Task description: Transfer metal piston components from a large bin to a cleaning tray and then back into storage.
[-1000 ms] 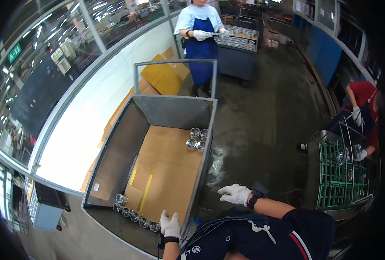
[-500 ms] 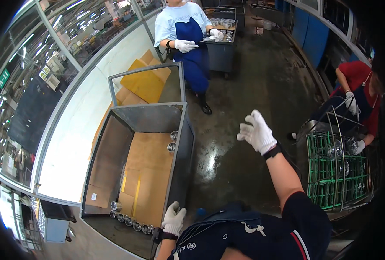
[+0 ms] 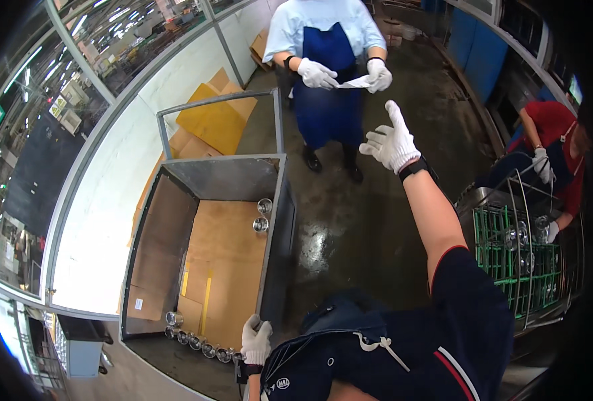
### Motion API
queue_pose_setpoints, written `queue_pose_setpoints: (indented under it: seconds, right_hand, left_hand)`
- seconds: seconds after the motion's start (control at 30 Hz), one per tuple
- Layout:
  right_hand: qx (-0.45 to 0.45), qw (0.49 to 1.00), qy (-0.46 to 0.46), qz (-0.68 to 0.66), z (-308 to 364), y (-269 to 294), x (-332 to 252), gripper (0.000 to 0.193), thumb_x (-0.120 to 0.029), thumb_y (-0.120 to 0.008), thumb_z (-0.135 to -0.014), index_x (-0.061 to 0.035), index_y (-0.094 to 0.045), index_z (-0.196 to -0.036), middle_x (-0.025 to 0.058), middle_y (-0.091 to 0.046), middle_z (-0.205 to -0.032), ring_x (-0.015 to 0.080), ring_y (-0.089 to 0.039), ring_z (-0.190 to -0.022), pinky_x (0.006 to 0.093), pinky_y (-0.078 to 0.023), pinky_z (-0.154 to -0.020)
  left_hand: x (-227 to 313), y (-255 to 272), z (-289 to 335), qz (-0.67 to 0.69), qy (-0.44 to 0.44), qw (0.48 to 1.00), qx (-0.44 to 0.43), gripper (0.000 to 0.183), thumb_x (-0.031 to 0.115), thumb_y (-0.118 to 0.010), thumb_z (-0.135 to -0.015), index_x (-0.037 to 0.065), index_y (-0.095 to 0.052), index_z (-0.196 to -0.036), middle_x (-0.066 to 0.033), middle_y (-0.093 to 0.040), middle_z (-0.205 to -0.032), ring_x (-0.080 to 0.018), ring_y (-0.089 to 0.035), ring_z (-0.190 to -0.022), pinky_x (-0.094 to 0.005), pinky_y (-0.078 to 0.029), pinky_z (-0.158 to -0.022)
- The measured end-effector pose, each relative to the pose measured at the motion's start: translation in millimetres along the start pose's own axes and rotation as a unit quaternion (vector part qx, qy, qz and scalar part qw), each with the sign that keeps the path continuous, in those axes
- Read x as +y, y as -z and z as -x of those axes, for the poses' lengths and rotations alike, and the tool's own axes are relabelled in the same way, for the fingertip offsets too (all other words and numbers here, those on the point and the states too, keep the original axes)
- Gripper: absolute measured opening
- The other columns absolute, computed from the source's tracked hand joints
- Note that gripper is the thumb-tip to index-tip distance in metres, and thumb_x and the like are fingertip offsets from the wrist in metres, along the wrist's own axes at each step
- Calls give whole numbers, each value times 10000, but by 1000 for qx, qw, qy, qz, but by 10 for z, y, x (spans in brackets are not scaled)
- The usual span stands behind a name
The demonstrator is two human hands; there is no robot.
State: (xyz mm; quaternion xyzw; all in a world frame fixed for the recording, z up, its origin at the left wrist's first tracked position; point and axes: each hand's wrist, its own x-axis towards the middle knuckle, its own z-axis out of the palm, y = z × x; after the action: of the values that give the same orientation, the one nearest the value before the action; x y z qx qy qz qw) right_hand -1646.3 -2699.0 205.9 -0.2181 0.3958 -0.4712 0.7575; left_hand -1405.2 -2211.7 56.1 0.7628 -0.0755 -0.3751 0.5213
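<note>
My left hand [image 3: 256, 339], in a white knit glove, is closed over the near right rim of a grey metal cart [image 3: 280, 200]. Inside that cart, a row of shiny metal cups [image 3: 196, 342] lies along the near end on brown cardboard [image 3: 226, 260], and two more cups [image 3: 261, 215] rest by the far right wall. Out ahead, my gloved right hand [image 3: 391, 144] is raised over the floor with nothing in it. One finger points up and away while the others are apart and partly bent.
A person in a blue apron [image 3: 330, 100] stands ahead, holding a white sheet [image 3: 355, 83] in gloved hands. To the right, a person in red [image 3: 551, 127] works at a wire rack with green bars [image 3: 503, 260] holding metal cups. Flattened cardboard [image 3: 216, 120] leans by the left wall.
The person in the blue apron has come nearer and now covers the far cart. My right hand has risen slightly, with one finger stretched out. My left hand has shifted left onto the rim.
</note>
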Motion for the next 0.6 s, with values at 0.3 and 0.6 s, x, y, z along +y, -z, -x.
queue_pose_setpoints:
  seconds: [0.3,0.6]
  right_hand:
    - [-69,996,52,-21,-906,-95,-125,635,-438,-718,-851,42,-555,-1232,202,-572,-1255,348,-510,-1197,537,-502,-868]
    - [-455,879,28,142,-253,-301,198,348,-123,-666,-867,40,-596,-1166,134,-685,-979,199,-662,-746,352,-606,-673]
  left_hand:
    - [90,-527,388,7,60,992,112,521,67,-682,-868,-90,-496,-1328,-172,-641,-1126,-193,-638,-932,-329,-544,-822]
    - [403,-869,428,12,4,999,49,497,128,-667,-910,-73,-504,-1335,-176,-601,-1241,-223,-601,-1097,-340,-495,-955]
